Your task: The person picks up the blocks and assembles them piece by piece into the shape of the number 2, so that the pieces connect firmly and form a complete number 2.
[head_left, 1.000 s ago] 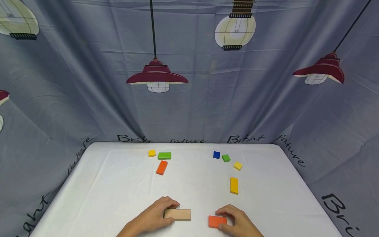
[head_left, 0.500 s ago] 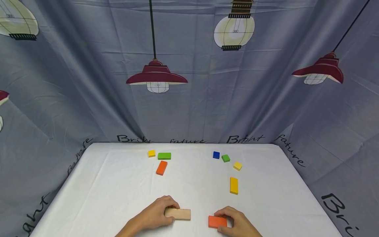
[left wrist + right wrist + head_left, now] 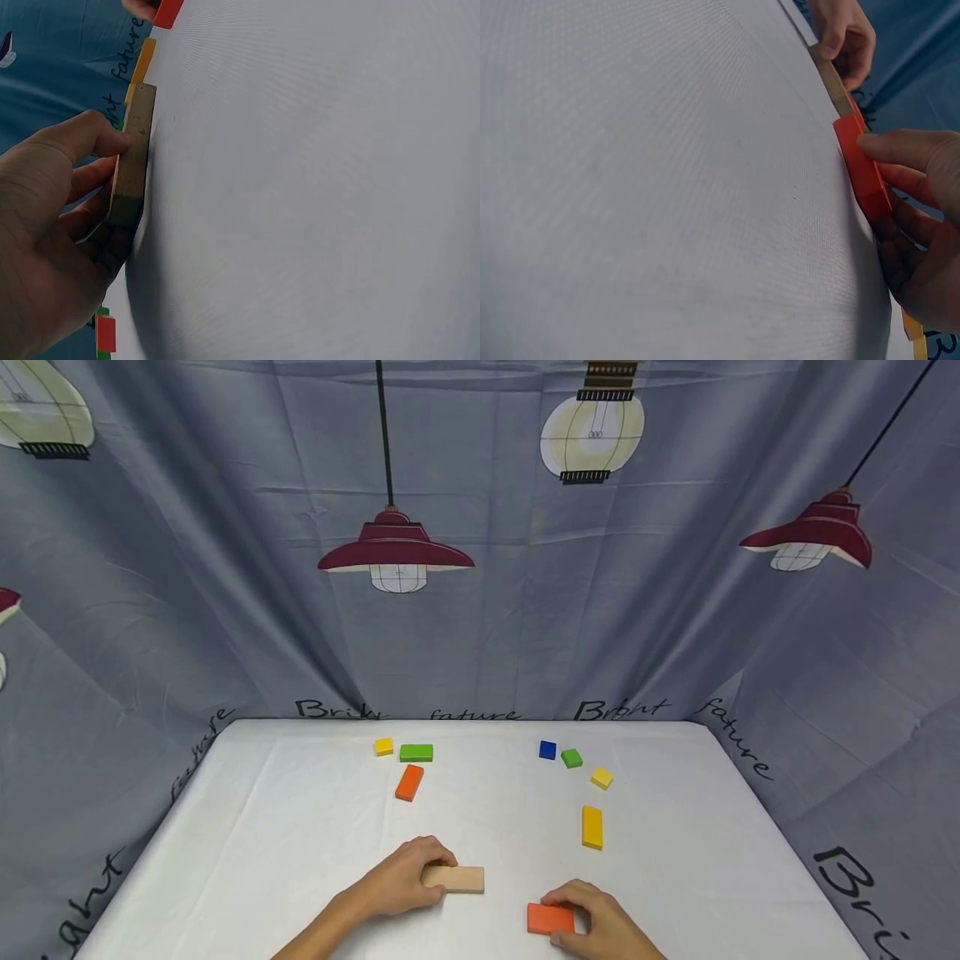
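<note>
Near the front of the white table, my left hand (image 3: 408,878) pinches a plain wooden block (image 3: 463,880) by its left end, thumb on the near side and fingers on the far side. In the left wrist view the wooden block (image 3: 133,154) shows a dark shadow beside it on the cloth. To the right and a bit nearer, my right hand (image 3: 600,922) holds a red-orange block (image 3: 550,918) by its right end between thumb and fingers. The right wrist view shows this red-orange block (image 3: 861,165) at the tabletop, with the thumb on its near face.
Back left on the white table (image 3: 300,827) lie a yellow cube (image 3: 384,747), a green block (image 3: 416,752) and an orange block (image 3: 408,782). Back right are a blue cube (image 3: 547,750), a green cube (image 3: 572,758), a yellow cube (image 3: 602,778) and a long yellow block (image 3: 592,827).
My left hand has moved the wooden block away from me, toward the back of the table. My right hand and the red-orange block have stayed nearly in place.
</note>
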The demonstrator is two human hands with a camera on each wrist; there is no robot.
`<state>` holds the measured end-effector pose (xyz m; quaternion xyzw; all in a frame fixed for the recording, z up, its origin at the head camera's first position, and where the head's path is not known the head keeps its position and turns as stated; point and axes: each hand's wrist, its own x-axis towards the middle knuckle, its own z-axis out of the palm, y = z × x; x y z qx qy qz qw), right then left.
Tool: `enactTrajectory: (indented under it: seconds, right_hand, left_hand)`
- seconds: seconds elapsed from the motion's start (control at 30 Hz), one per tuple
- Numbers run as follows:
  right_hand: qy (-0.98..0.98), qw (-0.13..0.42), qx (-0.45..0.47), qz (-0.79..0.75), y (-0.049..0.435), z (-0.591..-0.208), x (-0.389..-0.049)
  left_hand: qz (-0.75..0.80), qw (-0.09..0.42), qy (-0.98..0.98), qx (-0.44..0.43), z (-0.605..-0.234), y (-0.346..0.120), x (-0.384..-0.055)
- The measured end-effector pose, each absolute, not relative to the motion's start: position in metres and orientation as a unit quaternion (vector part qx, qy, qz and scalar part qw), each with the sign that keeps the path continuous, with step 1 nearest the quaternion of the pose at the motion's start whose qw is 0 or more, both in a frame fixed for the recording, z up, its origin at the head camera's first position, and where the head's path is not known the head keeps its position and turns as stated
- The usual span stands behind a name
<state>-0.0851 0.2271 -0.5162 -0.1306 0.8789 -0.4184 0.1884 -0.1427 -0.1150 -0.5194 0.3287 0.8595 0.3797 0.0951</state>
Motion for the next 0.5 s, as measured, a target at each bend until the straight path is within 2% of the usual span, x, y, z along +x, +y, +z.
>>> enactTrajectory:
  seconds: [0.5]
  right_hand:
    - [0.879, 0.176, -0.137, -0.420, 0.2252, -0.5180, -0.0877]
  left_hand:
    - [0.377, 0.096, 0.862, 0.326, -0.5226, -0.1118, -0.1459]
